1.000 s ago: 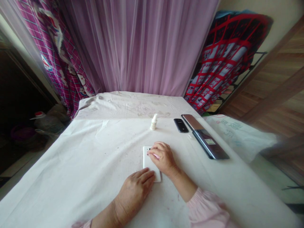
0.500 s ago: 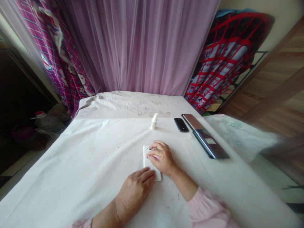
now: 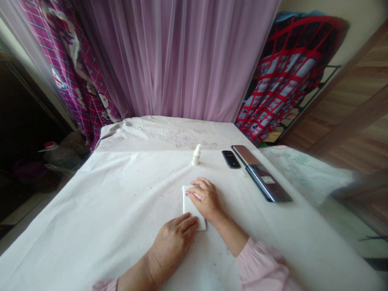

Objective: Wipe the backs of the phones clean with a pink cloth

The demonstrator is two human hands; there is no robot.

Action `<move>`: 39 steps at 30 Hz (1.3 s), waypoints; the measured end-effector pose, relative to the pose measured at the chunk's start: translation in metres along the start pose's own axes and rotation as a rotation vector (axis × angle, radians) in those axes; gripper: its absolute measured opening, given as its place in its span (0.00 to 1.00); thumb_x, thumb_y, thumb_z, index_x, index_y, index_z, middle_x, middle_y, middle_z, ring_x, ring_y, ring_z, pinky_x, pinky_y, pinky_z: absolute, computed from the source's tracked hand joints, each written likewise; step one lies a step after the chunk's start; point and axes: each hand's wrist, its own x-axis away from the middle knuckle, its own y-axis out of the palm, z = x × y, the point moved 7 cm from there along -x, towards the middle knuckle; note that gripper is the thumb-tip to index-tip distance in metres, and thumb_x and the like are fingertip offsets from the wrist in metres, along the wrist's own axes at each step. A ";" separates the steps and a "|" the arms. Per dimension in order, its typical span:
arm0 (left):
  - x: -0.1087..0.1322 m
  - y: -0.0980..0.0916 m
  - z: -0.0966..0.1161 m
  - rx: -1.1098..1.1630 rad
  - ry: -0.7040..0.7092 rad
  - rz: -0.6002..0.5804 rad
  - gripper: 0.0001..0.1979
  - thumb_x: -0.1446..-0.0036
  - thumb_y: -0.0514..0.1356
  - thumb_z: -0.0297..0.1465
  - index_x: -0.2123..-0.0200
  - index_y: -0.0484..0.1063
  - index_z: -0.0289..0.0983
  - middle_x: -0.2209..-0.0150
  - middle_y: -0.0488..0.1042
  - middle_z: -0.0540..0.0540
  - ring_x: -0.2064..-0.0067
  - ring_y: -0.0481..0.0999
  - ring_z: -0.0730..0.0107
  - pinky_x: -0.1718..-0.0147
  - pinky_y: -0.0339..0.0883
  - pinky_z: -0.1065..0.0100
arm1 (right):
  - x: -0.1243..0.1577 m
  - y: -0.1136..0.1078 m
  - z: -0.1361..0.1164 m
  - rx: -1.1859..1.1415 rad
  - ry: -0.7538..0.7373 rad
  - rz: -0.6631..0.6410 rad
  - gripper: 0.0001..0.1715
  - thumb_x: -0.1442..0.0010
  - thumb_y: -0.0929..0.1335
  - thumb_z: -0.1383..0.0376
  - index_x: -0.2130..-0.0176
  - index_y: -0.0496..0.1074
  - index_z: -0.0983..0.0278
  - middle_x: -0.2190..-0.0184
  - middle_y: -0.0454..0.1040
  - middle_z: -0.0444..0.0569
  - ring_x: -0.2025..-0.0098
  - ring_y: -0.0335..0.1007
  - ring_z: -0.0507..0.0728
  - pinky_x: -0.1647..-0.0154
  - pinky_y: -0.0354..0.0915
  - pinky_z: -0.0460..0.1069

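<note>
Head view. Right hand (image 3: 201, 196): thumb and fingers bent together in a pinch on a small pink item (image 3: 197, 196), of which only a sliver shows between the digits; its full shape is hidden. The pinch sits over the far end of a white phone (image 3: 188, 205), which lies flat beneath it. Whether the pink item touches the phone's face cannot be told.

Left hand (image 3: 174, 242): on the near side of the pinch and to its left, fingers extended and close together, laid across the near part of the phone; not curled round anything.

Directly beyond the grip: a small white bottle (image 3: 197, 156) with a narrow top, upright. Beyond and right of the grip: a small black phone (image 3: 230, 159), lying flat. Further right: a brownish phone (image 3: 242, 153) and, at its near end, a dark glossy phone (image 3: 268, 184) bearing a pale label.

All of these rest on a white tablecloth (image 3: 106, 202), wrinkled left of the grip. Far beyond the grip: a purple curtain (image 3: 182, 60). Well to the right, past the dark phone: a pale plastic bag (image 3: 303, 173).
</note>
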 end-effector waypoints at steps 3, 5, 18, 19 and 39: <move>0.001 0.002 -0.001 0.001 -0.003 0.001 0.13 0.35 0.50 0.26 0.53 0.72 0.36 0.53 0.78 0.45 0.50 0.76 0.65 0.56 0.75 0.66 | -0.001 0.001 0.002 -0.004 0.008 0.001 0.07 0.43 0.70 0.66 0.66 0.79 0.55 0.60 0.75 0.48 0.49 0.65 0.60 0.46 0.62 0.57; 0.002 0.003 -0.001 0.001 -0.006 0.004 0.13 0.35 0.50 0.26 0.53 0.73 0.36 0.53 0.78 0.45 0.50 0.76 0.65 0.56 0.75 0.66 | -0.002 -0.001 0.000 -0.014 -0.009 0.006 0.07 0.44 0.70 0.66 0.67 0.79 0.55 0.60 0.75 0.48 0.48 0.65 0.60 0.46 0.62 0.57; -0.001 -0.001 0.002 0.010 -0.003 0.009 0.11 0.36 0.52 0.25 0.55 0.73 0.34 0.54 0.78 0.46 0.51 0.76 0.64 0.57 0.75 0.65 | -0.002 -0.002 -0.017 -0.092 -0.134 -0.101 0.05 0.48 0.73 0.67 0.70 0.79 0.55 0.58 0.76 0.46 0.47 0.64 0.60 0.46 0.61 0.57; -0.001 0.000 0.002 0.008 -0.001 0.006 0.11 0.36 0.52 0.25 0.56 0.73 0.34 0.54 0.78 0.45 0.50 0.76 0.64 0.57 0.75 0.65 | -0.002 -0.001 -0.018 -0.094 -0.139 -0.102 0.05 0.48 0.73 0.67 0.70 0.79 0.55 0.58 0.76 0.46 0.46 0.64 0.61 0.46 0.61 0.57; -0.005 -0.015 0.000 0.033 0.025 0.087 0.12 0.34 0.49 0.27 0.58 0.72 0.35 0.60 0.78 0.45 0.57 0.77 0.66 0.58 0.74 0.65 | -0.006 -0.001 0.003 -0.028 0.091 -0.135 0.09 0.41 0.67 0.69 0.64 0.77 0.59 0.60 0.77 0.48 0.57 0.71 0.56 0.53 0.65 0.49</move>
